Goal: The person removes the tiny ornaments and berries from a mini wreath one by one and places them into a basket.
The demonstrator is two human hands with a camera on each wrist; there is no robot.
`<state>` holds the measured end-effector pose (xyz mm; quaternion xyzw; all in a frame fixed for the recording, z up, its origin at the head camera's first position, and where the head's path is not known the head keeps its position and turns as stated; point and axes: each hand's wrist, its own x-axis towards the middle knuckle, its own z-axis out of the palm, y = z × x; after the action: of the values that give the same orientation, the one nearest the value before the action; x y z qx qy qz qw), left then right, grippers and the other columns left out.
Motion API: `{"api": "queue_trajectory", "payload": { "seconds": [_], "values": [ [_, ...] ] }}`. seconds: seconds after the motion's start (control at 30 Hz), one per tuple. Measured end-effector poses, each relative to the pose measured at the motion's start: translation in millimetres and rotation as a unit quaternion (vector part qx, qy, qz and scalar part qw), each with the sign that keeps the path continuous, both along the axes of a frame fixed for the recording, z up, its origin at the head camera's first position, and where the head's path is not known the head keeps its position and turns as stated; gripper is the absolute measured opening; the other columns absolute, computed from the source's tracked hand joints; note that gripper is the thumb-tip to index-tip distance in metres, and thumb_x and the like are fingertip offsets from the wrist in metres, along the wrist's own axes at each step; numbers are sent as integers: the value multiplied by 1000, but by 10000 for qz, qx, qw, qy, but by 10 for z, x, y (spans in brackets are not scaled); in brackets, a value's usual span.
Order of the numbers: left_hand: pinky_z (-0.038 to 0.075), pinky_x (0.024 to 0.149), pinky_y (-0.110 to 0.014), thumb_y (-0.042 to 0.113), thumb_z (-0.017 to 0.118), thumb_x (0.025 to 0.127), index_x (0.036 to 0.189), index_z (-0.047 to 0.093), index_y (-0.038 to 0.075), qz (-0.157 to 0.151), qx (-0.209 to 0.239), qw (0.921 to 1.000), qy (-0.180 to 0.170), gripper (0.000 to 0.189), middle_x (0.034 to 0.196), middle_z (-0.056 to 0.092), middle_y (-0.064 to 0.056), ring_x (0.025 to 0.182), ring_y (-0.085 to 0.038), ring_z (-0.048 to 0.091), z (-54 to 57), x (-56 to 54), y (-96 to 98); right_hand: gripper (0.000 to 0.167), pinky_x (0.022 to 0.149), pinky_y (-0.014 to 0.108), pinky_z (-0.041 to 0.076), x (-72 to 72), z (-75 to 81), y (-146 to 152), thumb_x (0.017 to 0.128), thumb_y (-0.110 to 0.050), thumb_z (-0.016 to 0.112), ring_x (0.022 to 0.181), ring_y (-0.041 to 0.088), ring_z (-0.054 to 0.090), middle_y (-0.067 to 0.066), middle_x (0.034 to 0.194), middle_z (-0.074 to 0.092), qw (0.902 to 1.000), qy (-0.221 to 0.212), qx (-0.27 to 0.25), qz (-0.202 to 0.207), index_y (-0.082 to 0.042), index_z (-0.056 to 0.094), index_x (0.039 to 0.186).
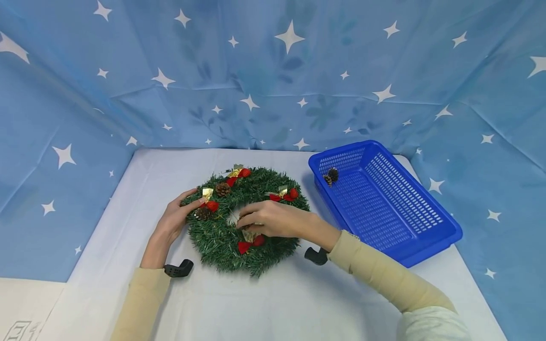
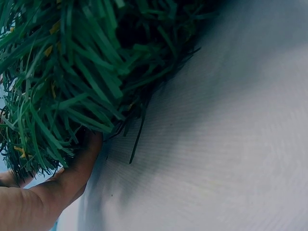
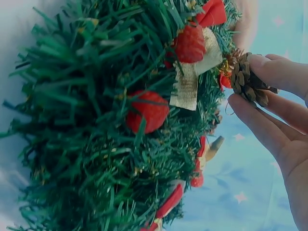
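A round green wreath [image 1: 213, 244] lies on the white table, dressed with red-and-gold bows. My left hand [image 1: 172, 219] grips its left edge, thumb on top; in the left wrist view the fingers [image 2: 79, 171] curl in under the greenery. Over the near part of the ring is my right hand [image 1: 273, 219]. Its thumb and fingers pinch a brown pine cone [image 3: 246, 81], with a thin wire loop below it, beside the front bow's gold ribbon [image 3: 185, 89]. Two other pine cones sit on the wreath, one at the upper left [image 1: 222, 189] and one at the left [image 1: 203, 213].
A blue plastic basket [image 1: 454, 232] stands on the right of the table, with a few pine cones [image 1: 331, 175] in its far left corner. Blue cloth with white stars [image 1: 273, 118] hangs behind and along both sides.
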<state>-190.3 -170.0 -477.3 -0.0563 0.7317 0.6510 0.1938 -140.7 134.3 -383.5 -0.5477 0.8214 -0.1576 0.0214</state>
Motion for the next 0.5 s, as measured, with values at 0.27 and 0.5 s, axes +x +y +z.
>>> {"api": "queue_trajectory", "payload": {
  "seconds": [0.27,0.5],
  "values": [
    [13,123,-69,36,68,101,165,26,17,-4,-54,10000,12,79,173,-8,-12,159,-41,1,9,3,-18,27,87,21,59,2,70,88,95,-8,74,105,17,72,9,124,71,9995,-196,82,-213,-9,76,122],
    [12,124,-69,28,65,103,166,24,16,13,30,10000,-84,77,173,-10,-13,159,-41,-1,-16,-22,-11,25,86,19,59,-19,94,157,94,-8,75,101,17,74,10,121,73,9995,-155,44,-260,-7,77,120]
  ]
}}
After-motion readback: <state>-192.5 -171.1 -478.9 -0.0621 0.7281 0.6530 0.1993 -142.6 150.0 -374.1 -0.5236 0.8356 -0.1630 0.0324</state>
